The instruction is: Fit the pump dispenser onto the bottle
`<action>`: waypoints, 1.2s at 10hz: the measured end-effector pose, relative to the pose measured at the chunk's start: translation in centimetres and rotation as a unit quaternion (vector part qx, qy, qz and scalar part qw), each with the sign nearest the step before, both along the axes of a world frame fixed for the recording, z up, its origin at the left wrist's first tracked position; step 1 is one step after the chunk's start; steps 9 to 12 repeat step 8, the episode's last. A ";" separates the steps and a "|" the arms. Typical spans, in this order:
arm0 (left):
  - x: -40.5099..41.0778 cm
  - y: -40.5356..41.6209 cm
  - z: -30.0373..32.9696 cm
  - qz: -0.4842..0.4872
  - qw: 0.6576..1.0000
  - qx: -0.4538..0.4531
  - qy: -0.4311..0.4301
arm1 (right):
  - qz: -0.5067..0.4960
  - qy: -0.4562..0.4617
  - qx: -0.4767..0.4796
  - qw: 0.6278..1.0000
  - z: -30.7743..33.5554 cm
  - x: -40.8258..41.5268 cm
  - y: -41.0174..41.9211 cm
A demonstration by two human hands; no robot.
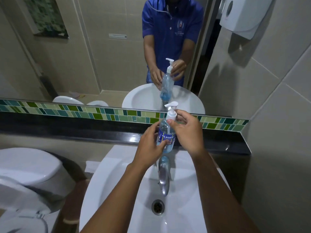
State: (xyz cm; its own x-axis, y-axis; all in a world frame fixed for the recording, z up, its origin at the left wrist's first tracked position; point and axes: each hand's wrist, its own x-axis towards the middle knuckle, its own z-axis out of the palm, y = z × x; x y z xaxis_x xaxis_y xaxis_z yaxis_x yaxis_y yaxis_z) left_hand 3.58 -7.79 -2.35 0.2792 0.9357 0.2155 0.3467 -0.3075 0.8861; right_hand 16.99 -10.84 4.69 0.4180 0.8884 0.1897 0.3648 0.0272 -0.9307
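Observation:
A clear bottle [165, 132] of blue liquid with a blue label stands upright at the back of the sink, above the tap. A white pump dispenser [171, 110] sits on its neck, nozzle pointing left. My left hand [149, 147] wraps around the bottle's lower body from the left. My right hand [184, 130] holds the pump's white collar from the right, thumb in front and fingers behind. The pump's dip tube shows inside the bottle.
A white sink [117, 190] with a chrome tap [163, 177] and drain [157, 207] lies below my arms. A black ledge [84, 130] and a mirror [101, 47] are behind. A toilet [25, 165] stands left; a paper dispenser [242, 15] hangs upper right.

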 end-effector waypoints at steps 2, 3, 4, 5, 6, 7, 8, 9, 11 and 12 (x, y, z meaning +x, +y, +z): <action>1.5 5.3 -2.7 0.026 0.999 -0.004 0.019 | 0.003 -0.008 -0.016 1.000 -2.9 0.6 6.0; 2.0 7.3 -3.9 0.034 0.999 -0.010 0.025 | 0.011 -0.008 -0.020 1.000 -4.1 1.3 8.2; 2.4 8.5 -5.1 0.044 0.998 -0.025 0.036 | 0.013 -0.023 -0.023 0.999 -4.9 1.7 9.5; 2.8 8.8 -6.0 0.053 0.997 -0.028 0.037 | 0.021 -0.035 -0.017 0.999 -6.0 2.0 10.1; 2.9 8.9 -6.4 0.064 0.997 -0.023 0.044 | 0.025 -0.038 -0.012 0.999 -6.5 2.0 10.4; 2.8 9.0 -6.3 0.046 0.997 -0.036 0.048 | 0.025 -0.044 -0.020 0.999 -6.4 1.9 10.2; 2.0 7.6 -6.1 0.060 0.994 -0.072 0.059 | 0.019 -0.033 -0.026 0.999 -5.2 2.3 9.0; 2.0 7.6 -6.1 0.060 0.994 -0.072 0.059 | 0.019 -0.033 -0.026 0.999 -5.2 2.3 9.0; 2.0 7.6 -6.1 0.060 0.994 -0.072 0.059 | 0.019 -0.033 -0.026 0.999 -5.2 2.3 9.0; 2.0 7.6 -6.1 0.060 0.994 -0.072 0.059 | 0.019 -0.033 -0.026 0.999 -5.2 2.3 9.0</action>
